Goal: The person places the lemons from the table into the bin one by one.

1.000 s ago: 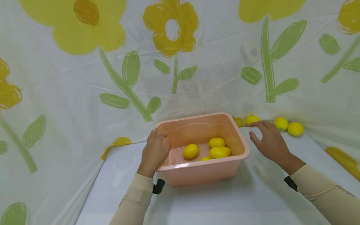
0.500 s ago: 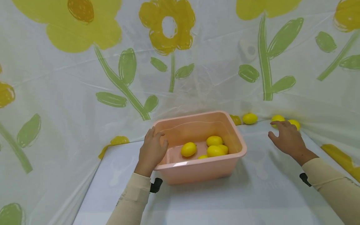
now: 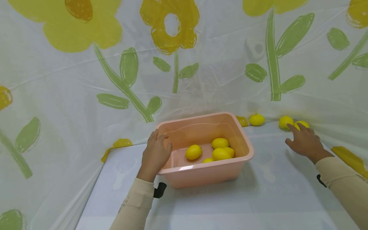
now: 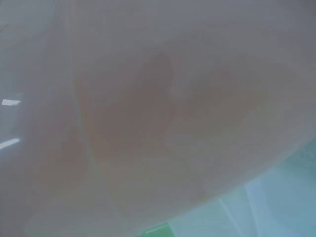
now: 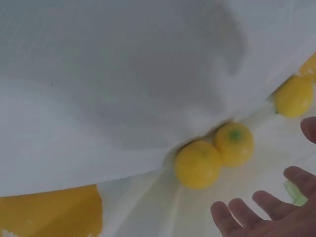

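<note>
A pink plastic basin stands on the table with several lemons inside it. At its left end, my left hand holds the rim, thumb on the inner side. The left wrist view is mostly filled by the blurred basin wall. My right hand is stretched out at the far right, fingers spread, and overlaps one lemon of a pair. The other lemon lies beside it. In the right wrist view a gap shows between the fingers and the two touching lemons.
A third loose lemon lies by the table's back edge, between the basin and the pair. Behind the white table hangs a white curtain printed with yellow flowers, reaching down to that edge.
My right hand has moved right, past the single lemon and over to the pair at the back right. The left hand has stayed at the basin's rim.
</note>
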`<state>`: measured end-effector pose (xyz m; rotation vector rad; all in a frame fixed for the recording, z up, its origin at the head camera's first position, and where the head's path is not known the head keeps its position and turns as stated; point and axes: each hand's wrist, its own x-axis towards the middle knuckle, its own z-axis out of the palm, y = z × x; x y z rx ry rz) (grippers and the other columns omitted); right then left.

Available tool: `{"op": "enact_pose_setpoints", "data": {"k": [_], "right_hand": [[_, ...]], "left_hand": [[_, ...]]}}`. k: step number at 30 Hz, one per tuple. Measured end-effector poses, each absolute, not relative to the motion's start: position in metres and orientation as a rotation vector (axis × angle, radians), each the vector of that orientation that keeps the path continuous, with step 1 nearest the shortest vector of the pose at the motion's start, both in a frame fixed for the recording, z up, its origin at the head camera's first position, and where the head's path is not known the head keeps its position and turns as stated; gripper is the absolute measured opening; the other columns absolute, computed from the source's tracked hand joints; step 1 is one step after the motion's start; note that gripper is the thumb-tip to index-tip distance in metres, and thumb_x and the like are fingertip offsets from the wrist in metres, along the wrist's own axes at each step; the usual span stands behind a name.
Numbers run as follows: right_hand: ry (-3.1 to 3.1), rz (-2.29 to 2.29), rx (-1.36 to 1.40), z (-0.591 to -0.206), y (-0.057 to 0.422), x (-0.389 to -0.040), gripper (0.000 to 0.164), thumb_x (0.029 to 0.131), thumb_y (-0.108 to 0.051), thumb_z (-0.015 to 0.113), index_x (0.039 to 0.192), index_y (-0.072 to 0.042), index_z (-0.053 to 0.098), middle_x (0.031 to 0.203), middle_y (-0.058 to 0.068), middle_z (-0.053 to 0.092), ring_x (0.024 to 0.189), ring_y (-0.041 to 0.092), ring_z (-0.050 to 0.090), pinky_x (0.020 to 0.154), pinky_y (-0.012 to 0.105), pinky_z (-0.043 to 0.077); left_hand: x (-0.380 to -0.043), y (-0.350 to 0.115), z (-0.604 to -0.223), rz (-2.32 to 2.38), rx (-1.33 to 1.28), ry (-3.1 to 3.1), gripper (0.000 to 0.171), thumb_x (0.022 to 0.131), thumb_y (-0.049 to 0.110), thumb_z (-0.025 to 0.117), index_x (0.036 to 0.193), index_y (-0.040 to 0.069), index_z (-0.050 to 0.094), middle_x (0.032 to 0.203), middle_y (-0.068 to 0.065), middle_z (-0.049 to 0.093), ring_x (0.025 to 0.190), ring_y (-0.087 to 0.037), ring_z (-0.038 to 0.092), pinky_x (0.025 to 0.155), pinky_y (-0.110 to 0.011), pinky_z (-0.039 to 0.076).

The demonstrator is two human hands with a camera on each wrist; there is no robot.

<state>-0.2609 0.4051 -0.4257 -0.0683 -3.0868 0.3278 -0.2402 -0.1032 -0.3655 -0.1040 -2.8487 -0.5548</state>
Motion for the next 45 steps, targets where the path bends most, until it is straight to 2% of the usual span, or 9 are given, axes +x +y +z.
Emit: {"op": "enact_pose_setpoints", "data": {"k": [14, 25, 35, 45], "right_hand": [[-3.189, 0.314, -0.088, -0.432, 0.424, -0.283, 0.077, 0.086, -0.036, 0.051, 0.140, 0.007, 0.018, 0.135, 0.043, 0.011, 0.108, 0.065, 0.020, 0.079, 0.074, 0.030], [-3.230, 0.392, -0.106, -0.439, 0.441, -0.297, 0.081, 0.086, -0.041, 0.050, 0.141, 0.006, 0.013, 0.136, 0.042, 0.004, 0.104, 0.067, 0.020, 0.078, 0.077, 0.028], [-3.224, 0.447, -0.086, -0.436, 0.458, -0.295, 0.082, 0.085, -0.036, 0.051, 0.141, 0.006, 0.008, 0.135, 0.044, -0.003, 0.098, 0.072, 0.021, 0.069, 0.078, 0.031], [-3.264, 0.449, -0.071, -0.442, 0.470, -0.295, 0.085, 0.085, -0.032, 0.052, 0.141, 0.008, 0.002, 0.134, 0.046, -0.010, 0.093, 0.075, 0.022, 0.074, 0.077, 0.029]], "left_hand": [[-0.233, -0.113, -0.367, -0.554, -0.063, -2.843, 0.039, 0.090, 0.032, 0.049, 0.122, 0.013, 0.058, 0.149, -0.014, 0.028, 0.139, -0.030, 0.023, 0.092, -0.057, 0.043], [-0.233, -0.117, -0.367, -0.548, -0.077, -2.826, 0.038, 0.089, 0.031, 0.050, 0.121, 0.011, 0.059, 0.149, -0.015, 0.028, 0.139, -0.030, 0.024, 0.092, -0.057, 0.043], [-0.240, -0.105, -0.364, -0.583, -0.102, -2.827, 0.038, 0.089, 0.032, 0.050, 0.122, 0.014, 0.058, 0.149, -0.012, 0.029, 0.139, -0.027, 0.024, 0.094, -0.054, 0.043], [-0.238, -0.098, -0.364, -0.548, -0.107, -2.810, 0.036, 0.088, 0.031, 0.053, 0.119, 0.014, 0.060, 0.148, -0.013, 0.031, 0.138, -0.028, 0.028, 0.090, -0.053, 0.046]]}}
